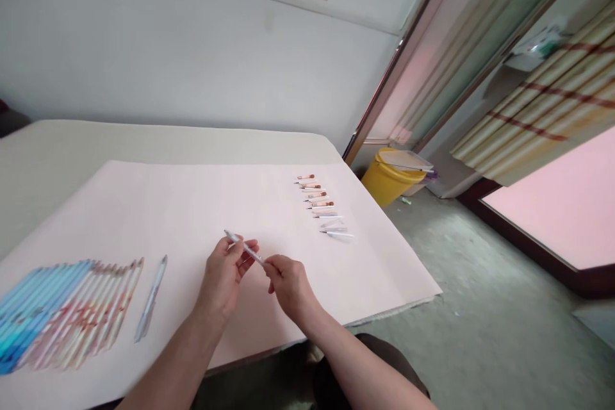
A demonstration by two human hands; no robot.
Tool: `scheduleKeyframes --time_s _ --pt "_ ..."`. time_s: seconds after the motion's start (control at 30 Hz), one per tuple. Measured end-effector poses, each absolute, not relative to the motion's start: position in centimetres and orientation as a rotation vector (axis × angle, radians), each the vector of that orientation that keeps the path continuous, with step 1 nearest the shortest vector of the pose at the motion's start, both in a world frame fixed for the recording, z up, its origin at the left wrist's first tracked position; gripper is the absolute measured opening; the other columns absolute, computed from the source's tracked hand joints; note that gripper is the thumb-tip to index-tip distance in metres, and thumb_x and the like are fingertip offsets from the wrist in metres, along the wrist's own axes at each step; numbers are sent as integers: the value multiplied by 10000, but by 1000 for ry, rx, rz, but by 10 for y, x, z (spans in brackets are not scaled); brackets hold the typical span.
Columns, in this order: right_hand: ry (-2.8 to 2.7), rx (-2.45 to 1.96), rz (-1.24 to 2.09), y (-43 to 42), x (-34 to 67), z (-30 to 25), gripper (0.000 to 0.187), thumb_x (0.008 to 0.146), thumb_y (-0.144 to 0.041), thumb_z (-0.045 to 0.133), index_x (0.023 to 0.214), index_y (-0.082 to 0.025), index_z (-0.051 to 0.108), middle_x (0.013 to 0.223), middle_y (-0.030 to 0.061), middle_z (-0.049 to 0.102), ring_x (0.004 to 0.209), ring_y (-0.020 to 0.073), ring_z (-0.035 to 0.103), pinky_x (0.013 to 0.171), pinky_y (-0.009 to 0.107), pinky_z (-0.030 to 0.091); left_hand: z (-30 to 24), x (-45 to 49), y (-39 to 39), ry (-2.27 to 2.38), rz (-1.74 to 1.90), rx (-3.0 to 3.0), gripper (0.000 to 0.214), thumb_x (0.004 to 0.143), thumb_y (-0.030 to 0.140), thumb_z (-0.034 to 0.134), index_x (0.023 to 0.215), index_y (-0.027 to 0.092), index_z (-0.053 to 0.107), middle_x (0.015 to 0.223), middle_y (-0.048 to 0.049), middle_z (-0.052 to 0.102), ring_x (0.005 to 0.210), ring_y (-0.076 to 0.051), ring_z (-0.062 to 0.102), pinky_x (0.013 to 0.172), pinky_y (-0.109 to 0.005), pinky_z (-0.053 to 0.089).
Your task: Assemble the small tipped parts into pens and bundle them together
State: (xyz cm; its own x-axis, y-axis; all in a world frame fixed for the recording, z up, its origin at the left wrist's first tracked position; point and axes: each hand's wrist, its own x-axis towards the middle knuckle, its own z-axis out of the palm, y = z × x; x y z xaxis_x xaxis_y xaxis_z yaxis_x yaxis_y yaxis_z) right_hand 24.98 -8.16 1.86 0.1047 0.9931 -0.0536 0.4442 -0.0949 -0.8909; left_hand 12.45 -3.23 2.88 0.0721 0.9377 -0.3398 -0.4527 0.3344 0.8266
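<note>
A slim, whitish pen [248, 248] slants between my two hands over the white sheet on the table. My left hand [225, 275] pinches it near its upper left end, with the other fingers partly spread below. At its lower right end, my right hand [288, 278] has thumb and fingers closed around it. Left of my hands lies a single pale pen [151, 300]. Farther left, blue pens [45, 301] and pale pens with red patterns [91, 320] lie side by side in a row.
At the right of the sheet [202, 198] lie several thin white sticks with dark tips [331, 216], some beside small brown-ended pieces [317, 195]. Beyond the table's right edge, a yellow bucket [387, 179] stands on the floor. A wall [192, 57] borders the table's far side.
</note>
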Motion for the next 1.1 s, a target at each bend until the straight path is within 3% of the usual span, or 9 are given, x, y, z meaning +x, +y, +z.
scheduleKeyframes --time_s 0.07,0.17,0.27,0.33,0.4,0.6,0.77,0.9,1.1 --pt "-1374 -1616 1092 -80 250 18 209 867 -231 397 764 -174 570 676 -9 553 454 68 504 460 185 378 30 124 -32 1020 1145 602 196 731 272 647 861 167 544 870 -84 670 890 -199 636 765 -331 504" --pt "-1373 -1667 1002 -81 250 19 156 796 -217 529 949 -195 548 732 -14 573 513 88 529 497 196 392 30 124 -32 1029 1148 585 180 731 251 647 849 167 542 865 -84 670 886 -196 638 748 -318 512" --pt "-1481 -1724 746 -81 250 22 148 710 -156 608 837 -201 547 756 -12 570 605 109 532 561 209 392 30 124 -32 1017 1144 580 172 736 248 644 846 168 540 880 -85 669 899 -197 636 745 -310 513" --pt "-1479 -1703 797 -81 252 23 41 769 -168 542 736 -191 548 702 -14 555 556 95 518 543 201 383 30 124 -33 1013 1139 589 169 742 251 641 848 168 539 885 -85 669 897 -194 637 753 -310 510" --pt "-1438 -1670 963 -79 253 23 185 836 -204 456 681 -181 554 591 -24 520 483 84 498 511 191 371 30 124 -33 1014 1132 598 171 746 256 638 855 170 538 894 -86 669 900 -194 636 757 -312 507" --pt "-1534 -1714 824 -78 249 25 95 831 -224 498 787 -193 576 644 -17 568 533 98 503 536 201 347 30 124 -33 1004 1117 587 192 735 267 648 868 172 547 904 -86 661 931 -212 624 743 -320 498" --pt "-1636 -1734 677 -78 245 29 162 818 -174 506 661 -192 543 615 -20 556 560 95 477 540 197 319 27 123 -30 1075 1147 548 223 677 322 697 792 176 575 854 -26 632 830 -140 600 715 -270 470" --pt "-1486 -1657 1017 -78 245 28 156 828 -205 485 686 -183 546 593 -26 558 462 71 469 471 183 328 27 120 -28 1139 1200 553 208 633 278 735 743 161 603 755 21 574 684 -71 536 679 -223 443" --pt "-1262 -1526 1343 -75 247 23 205 832 -281 474 672 -168 534 580 -27 568 362 48 437 369 169 307 30 118 -26 1062 1193 543 206 678 194 684 870 159 617 898 -71 646 887 -173 607 793 -315 456"
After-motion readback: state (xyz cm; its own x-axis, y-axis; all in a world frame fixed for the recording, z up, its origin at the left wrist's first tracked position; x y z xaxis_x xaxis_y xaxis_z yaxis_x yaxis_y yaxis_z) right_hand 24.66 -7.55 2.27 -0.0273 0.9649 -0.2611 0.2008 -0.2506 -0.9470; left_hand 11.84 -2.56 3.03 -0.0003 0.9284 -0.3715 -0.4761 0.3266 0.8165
